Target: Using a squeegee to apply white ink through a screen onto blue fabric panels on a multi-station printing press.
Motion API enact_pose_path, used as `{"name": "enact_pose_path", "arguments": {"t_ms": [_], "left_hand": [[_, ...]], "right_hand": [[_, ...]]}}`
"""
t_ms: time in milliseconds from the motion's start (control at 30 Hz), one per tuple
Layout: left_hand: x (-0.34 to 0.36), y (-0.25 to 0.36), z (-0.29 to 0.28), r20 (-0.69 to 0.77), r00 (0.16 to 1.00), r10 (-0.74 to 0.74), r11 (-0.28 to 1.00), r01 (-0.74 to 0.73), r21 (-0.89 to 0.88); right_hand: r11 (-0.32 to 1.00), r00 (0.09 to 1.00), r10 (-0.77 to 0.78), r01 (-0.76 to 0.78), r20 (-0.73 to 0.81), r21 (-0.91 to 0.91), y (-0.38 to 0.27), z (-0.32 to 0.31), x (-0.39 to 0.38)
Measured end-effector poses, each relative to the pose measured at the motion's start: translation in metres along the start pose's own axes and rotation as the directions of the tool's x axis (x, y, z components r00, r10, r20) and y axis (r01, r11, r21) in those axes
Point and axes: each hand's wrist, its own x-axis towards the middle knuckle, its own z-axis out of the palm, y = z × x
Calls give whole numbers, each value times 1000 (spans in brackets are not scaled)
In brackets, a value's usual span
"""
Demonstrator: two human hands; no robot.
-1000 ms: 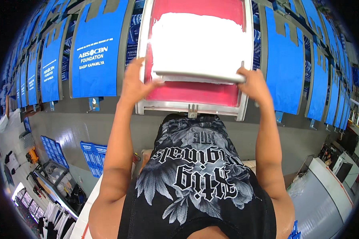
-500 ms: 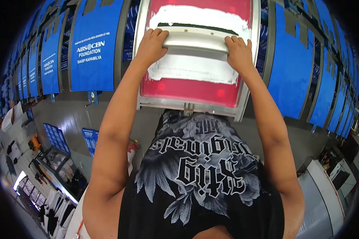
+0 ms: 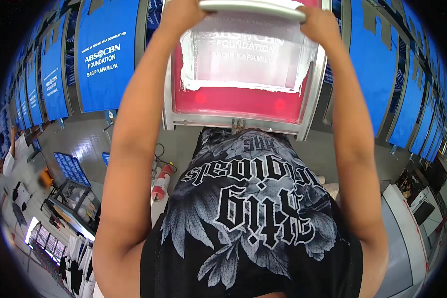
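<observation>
My left hand point(image 3: 186, 14) and my right hand point(image 3: 321, 24) grip the two ends of a pale squeegee point(image 3: 253, 7) at the top of the view, the fingers of both wrapped round it. Beneath lies a screen-printing frame point(image 3: 168, 107) of silvery metal with pink-red mesh point(image 3: 233, 102). A thick line of white ink point(image 3: 238, 86) borders the wiped area on its near side and both flanks. Inside that border the mesh has only a thin pale film, and light lettering shows through. The squeegee's far side is cut off by the picture's upper edge.
Blue printed panels point(image 3: 103, 57) on boards stand in rows left and right point(image 3: 370, 69). A red fire extinguisher point(image 3: 163, 183) stands low on the left. Further off are a glass-sided case point(image 3: 74, 203) and hanging garments point(image 3: 78, 265); a grey-topped surface point(image 3: 390, 243) is at lower right.
Both hands have moved the squeegee away from me, toward the far end of the screen. The thick white ink in the middle is now a thin film with lettering visible.
</observation>
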Motion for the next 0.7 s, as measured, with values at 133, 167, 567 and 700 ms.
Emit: {"name": "enact_pose_path", "arguments": {"t_ms": [133,167,567,700], "left_hand": [[-64,11,-25,336,933,-126,990,99,97],[-108,23,-34,388,908,-159,986,167,13],[6,10,-30,155,988,-17,1000,20,-20],[-135,35,-44,417,906,-75,993,105,-50]], "right_hand": [[994,995,2,-13,103,110,-33,-18,-67],[996,975,59,-73,213,56,-61,-37,-105],[991,999,-44,45,-6,128,-9,-27,-7],[987,954,57,-98,295,127,-71,-40,-135]]}}
